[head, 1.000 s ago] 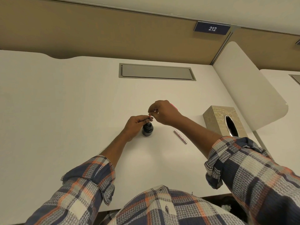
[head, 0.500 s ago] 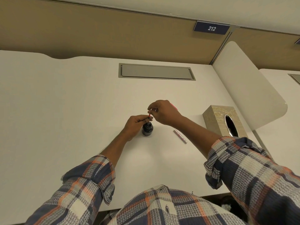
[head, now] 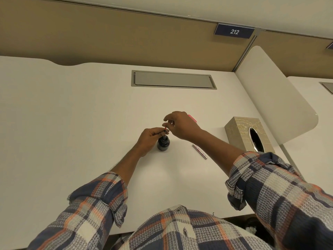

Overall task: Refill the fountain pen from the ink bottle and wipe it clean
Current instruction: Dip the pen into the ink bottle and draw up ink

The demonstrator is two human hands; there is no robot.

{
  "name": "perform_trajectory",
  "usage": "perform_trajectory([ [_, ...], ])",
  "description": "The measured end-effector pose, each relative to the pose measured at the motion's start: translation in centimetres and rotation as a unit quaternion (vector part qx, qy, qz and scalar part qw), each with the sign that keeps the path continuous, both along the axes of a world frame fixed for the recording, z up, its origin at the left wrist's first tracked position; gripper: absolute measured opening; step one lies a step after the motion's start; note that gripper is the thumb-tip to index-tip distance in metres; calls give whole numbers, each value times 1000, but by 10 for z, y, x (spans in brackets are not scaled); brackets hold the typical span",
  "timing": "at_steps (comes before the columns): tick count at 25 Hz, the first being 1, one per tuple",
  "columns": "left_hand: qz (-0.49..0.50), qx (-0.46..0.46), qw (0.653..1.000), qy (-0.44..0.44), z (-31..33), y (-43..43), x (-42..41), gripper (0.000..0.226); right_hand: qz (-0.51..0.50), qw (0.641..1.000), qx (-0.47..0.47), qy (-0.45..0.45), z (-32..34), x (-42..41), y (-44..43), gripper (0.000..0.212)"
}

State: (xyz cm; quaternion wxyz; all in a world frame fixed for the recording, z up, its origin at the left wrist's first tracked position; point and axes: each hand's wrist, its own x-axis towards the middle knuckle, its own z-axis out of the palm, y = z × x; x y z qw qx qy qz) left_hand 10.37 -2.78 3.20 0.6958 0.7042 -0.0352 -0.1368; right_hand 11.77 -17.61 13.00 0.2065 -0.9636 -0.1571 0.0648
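A small dark ink bottle (head: 163, 143) stands open on the white desk (head: 72, 123). A thin pen section (head: 164, 132) with a red part stands upright, its tip down in the bottle's mouth. My left hand (head: 149, 139) pinches the pen section just above the bottle. My right hand (head: 180, 126) grips its top end with thumb and fingertips. A pink-silver pen part (head: 200, 151) lies on the desk to the right of the bottle. Another pink piece (head: 192, 117) shows behind my right hand, mostly hidden.
A beige tissue box (head: 239, 130) with an oval opening stands at the right. A white divider panel (head: 277, 98) rises behind it. A grey cable hatch (head: 173, 81) sits in the desk's far side.
My right hand's fingers have shifted slightly at the top of the pen section. The left hand and bottle stay put.
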Motion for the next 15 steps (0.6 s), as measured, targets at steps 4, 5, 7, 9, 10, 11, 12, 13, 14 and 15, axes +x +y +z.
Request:
perform_trajectory([
  [4,8,-3,1000,2,2,-1,0,18,6,1000,0,10,0,0,-1,17],
  [5,7,-3,1000,2,2,-2,0,19,4,1000,-6,9,-1,0,-1,17],
  [7,2,4,1000,1,1,-1,0,17,-3,1000,-11,6,-2,1,0,21],
  [9,-2,10,1000,-3,1,-1,0,17,-6,1000,-15,2,-2,1,0,23],
  [10,-1,11,1000,-4,1,-1,0,17,-7,1000,-13,1,-2,0,-1,23],
  [11,-1,12,1000,-5,2,-1,0,17,-10,1000,-6,2,-2,0,-1,22],
  [12,0,12,1000,-5,2,-2,0,17,-14,1000,4,3,-1,-1,-1,21],
  [13,0,11,1000,-5,1,-1,1,17,-16,1000,13,4,1,-1,-1,20],
  [14,1,8,1000,-3,1,-1,1,18,-16,1000,20,5,1,-1,-2,19],
  [15,2,6,1000,-1,1,-1,1,18,-14,1000,22,6,2,-1,-2,18],
])
